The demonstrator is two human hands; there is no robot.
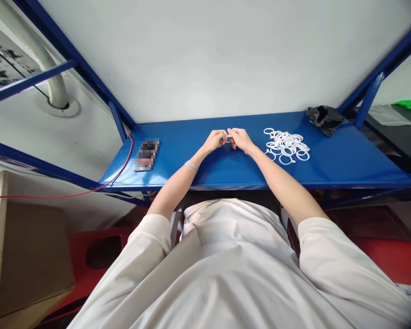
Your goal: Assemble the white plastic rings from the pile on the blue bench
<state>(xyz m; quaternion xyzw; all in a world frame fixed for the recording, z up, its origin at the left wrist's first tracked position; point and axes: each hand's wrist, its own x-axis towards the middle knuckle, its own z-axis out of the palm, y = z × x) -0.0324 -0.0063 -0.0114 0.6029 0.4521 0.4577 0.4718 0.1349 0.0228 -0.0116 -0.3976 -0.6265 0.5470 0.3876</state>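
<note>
- Left hand [215,139]: fingertips closed in a pinch at one end of a small white piece [229,136]; the fingers hide its full shape.
- Right hand [240,138]: also pinched, at the piece's other side, close to the left fingertips.
- The piece sits between the hands, over the tabletop [191,130], near the middle.
- From the hands, a loose heap of white rings [287,145] lies at about 3 o'clock; a crumpled black bag [325,119] is between 2 and 3, beyond it.
- A blurred, phone-like object [146,155] lies between 8 and 9 o'clock, with a red cable [129,160] beside it.
- Handling, as a judgement: thin stock like this may flex or slip, so light, even pressure from both pinches, with fingertips near the point being worked and forearms steady, should serve best.
</note>
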